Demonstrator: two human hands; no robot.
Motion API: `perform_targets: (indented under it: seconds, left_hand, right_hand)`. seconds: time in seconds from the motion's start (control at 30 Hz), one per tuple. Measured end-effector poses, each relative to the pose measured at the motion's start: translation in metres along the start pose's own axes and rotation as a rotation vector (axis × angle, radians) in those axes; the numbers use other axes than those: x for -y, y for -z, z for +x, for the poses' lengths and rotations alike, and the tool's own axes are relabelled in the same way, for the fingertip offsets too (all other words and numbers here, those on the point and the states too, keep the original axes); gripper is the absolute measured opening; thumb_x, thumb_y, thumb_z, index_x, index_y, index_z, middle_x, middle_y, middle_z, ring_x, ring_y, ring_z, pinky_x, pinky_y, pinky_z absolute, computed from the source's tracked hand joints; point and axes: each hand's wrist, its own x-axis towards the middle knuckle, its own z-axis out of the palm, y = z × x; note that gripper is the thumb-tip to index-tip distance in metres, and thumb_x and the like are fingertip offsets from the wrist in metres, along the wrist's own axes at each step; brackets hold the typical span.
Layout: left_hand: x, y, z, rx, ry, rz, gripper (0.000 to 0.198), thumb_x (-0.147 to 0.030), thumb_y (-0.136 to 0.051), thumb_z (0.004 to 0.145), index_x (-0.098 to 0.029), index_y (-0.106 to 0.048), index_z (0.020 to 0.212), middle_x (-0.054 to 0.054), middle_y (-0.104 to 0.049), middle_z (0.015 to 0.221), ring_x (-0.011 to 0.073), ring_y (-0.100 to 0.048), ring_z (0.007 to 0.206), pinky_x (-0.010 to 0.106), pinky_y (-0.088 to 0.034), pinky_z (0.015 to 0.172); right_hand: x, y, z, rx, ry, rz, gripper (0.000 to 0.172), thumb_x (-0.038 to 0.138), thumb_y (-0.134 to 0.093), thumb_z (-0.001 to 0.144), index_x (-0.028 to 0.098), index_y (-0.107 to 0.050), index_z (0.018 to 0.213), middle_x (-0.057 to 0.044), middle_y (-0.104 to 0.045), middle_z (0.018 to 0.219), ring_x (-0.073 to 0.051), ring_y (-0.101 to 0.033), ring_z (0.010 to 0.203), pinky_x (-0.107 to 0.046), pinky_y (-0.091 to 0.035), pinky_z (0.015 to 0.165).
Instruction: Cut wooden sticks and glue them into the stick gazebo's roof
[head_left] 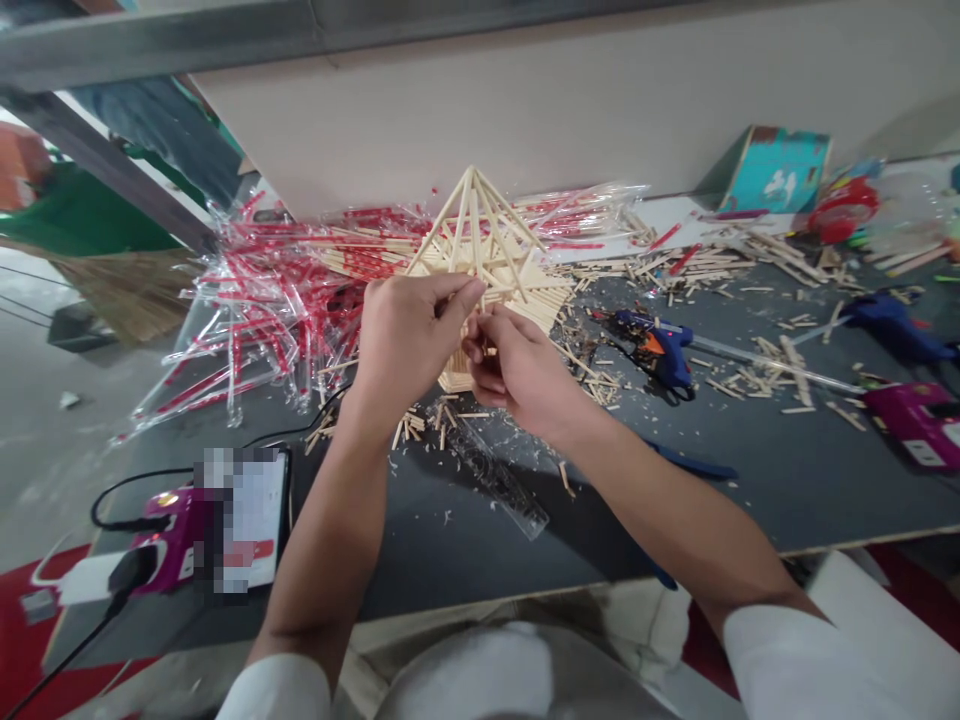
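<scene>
Counter: dark, strewn with stick offcuts; the stick model appears to sit on it, beyond the hands.
Left hand, right hand: near each other, fingers curled at the model's front; whether either pinches a stick, cannot tell.
Handling: probably light, stiff, fragile at thin joints.
Best hold: likely the layered base, not the peaked struts.
Hidden: the model's lower front, behind the hands; fingertip contact.

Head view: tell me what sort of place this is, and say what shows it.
Probably a craft workbench, perhaps in a small workshop: a blue glue gun lies on the dark tabletop, loose pale sticks and offcuts are scattered about, and a partly hidden stick model has a peaked top.
</scene>
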Motion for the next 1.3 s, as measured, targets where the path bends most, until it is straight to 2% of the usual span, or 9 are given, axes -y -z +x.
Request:
perform_targets:
  seconds: [0.6,0.87,1.3]
  left_hand:
    - [-0.0008,0.0009,-0.0004,0.017,0.011,0.001,0.027,-0.028,-0.062,0.097,-0.020,-0.072,0.073,-0.003,-0.052,0.052,0.0108,-0.040,0.052,0.029,-0.035,0.058]
    - [-0.0061,0.0041,-0.0016,0.044,-0.020,0.164,0.035,-0.029,-0.057,0.101,-0.019,-0.068,0.070,-0.003,-0.051,0.052,0.0104,-0.038,0.051,0.030,-0.035,0.063]
    - [-0.0043,0.0032,0.0003,0.060,-0.009,0.111,0.031,-0.030,-0.059,0.101,-0.018,-0.069,0.074,-0.003,-0.056,0.056,0.0094,-0.041,0.052,0.029,-0.035,0.060]
  right_hand:
    - [-0.0009,0.0011,0.0010,0.018,0.011,0.004,0.020,0.032,-0.050,0.099,0.024,-0.043,0.082,0.008,-0.044,0.065,-0.004,-0.023,0.042,-0.021,-0.020,0.039]
    - [-0.0026,0.0015,0.0009,0.019,0.026,0.014,0.024,0.027,-0.047,0.100,0.023,-0.044,0.077,0.008,-0.043,0.062,-0.004,-0.025,0.039,-0.021,-0.021,0.038]
    - [-0.0008,0.0032,0.0026,0.030,0.025,0.029,0.022,0.026,-0.046,0.100,0.022,-0.047,0.078,0.008,-0.044,0.065,-0.003,-0.025,0.041,-0.020,-0.018,0.037]
